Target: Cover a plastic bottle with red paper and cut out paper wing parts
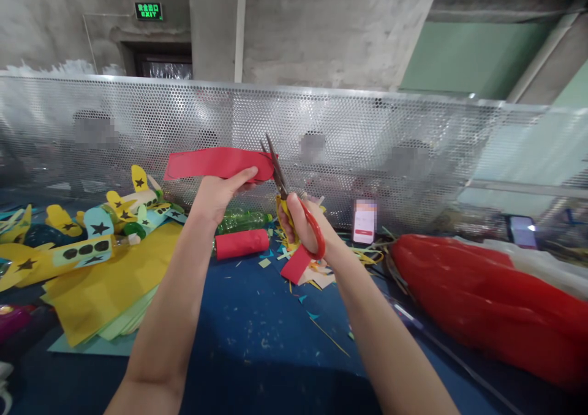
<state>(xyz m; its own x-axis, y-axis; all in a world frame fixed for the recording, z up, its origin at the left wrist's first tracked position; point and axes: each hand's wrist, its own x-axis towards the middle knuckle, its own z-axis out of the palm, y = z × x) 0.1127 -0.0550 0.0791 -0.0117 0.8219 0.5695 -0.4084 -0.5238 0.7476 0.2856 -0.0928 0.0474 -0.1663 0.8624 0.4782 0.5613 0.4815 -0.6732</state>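
The left hand (220, 196) pinches a red strip (215, 163) held up above the table (257, 329). The right hand (304, 225), closed on scissors (278, 179), sets the blades at the strip's 3 o'clock end. The paper looks thin, light and floppy, so it is best gripped close beside the cut.

red paper strip (215, 162) | held up, level | scissors (287, 201) open at its right end

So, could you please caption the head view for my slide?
Left hand holds a red paper strip; right hand works scissors at its end.
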